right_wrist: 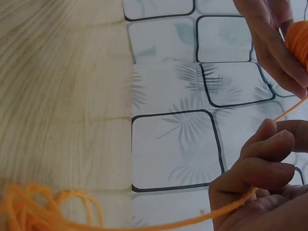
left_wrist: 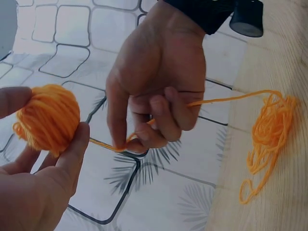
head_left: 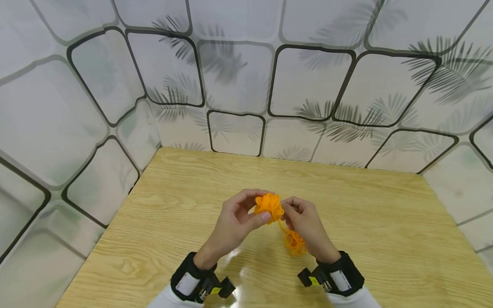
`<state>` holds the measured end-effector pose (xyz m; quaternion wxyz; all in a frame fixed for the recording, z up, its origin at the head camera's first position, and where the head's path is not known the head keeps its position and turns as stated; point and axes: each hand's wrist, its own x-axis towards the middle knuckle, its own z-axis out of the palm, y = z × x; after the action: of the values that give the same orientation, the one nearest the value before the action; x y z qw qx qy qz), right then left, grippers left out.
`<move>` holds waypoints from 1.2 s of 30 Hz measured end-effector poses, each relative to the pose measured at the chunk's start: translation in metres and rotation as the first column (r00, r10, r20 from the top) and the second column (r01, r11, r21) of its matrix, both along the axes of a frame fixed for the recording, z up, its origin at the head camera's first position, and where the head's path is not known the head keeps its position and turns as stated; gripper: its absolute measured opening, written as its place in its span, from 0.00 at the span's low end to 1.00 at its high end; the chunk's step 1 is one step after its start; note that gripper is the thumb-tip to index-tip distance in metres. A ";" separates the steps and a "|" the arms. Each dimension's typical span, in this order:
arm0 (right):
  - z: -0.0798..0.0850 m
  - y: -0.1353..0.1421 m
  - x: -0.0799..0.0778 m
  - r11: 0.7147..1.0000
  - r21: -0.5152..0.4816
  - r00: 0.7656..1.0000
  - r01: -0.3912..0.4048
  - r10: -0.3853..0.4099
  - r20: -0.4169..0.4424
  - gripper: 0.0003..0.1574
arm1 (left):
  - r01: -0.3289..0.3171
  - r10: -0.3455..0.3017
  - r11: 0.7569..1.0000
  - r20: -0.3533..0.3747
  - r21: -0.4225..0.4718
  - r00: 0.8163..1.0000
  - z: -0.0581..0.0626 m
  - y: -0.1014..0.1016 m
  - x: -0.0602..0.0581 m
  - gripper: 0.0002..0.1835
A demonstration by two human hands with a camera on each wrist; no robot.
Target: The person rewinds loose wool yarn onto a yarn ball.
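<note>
An orange ball of yarn [head_left: 269,207] is held above the table by my left hand [head_left: 240,220], thumb on the near side and fingers behind it. From the ball a single strand [left_wrist: 101,144] runs to my right hand [head_left: 308,222], which pinches it between thumb and forefinger; the other fingers curl round the strand too. Past that hand the strand leads down to a loose tangle of orange yarn [left_wrist: 272,127] lying on the table. In the head view my right hand partly covers this tangle.
The light wood-grain table [head_left: 185,179] stretches out on both sides of my hands. A patterned cloth wall [head_left: 239,77] with dark outlines and leaf prints stands along its back and left edges. Each wrist wears a black strap [head_left: 340,273] with a small camera.
</note>
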<state>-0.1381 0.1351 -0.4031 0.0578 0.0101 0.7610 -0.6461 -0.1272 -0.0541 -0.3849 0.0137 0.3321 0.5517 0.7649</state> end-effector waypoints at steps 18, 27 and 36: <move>-0.007 -0.019 0.029 0.950 0.200 0.951 -0.240 0.271 -0.146 0.17 | -0.191 0.191 0.981 0.133 -0.015 0.972 -0.003 0.000 -0.008 0.18; 0.011 -0.022 0.047 0.928 0.284 0.930 -0.241 0.304 -0.205 0.17 | -0.279 0.290 0.954 0.103 -0.106 0.952 -0.012 0.003 -0.013 0.19; 0.032 -0.013 0.055 0.949 0.255 0.937 -0.183 0.247 -0.247 0.14 | -0.240 0.265 0.944 0.086 -0.225 0.960 0.001 0.002 -0.003 0.19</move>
<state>-0.0835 0.1218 -0.3713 0.0205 -0.1569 0.8273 -0.5391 -0.1303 -0.0517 -0.3834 -0.0173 0.2106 0.6664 0.7150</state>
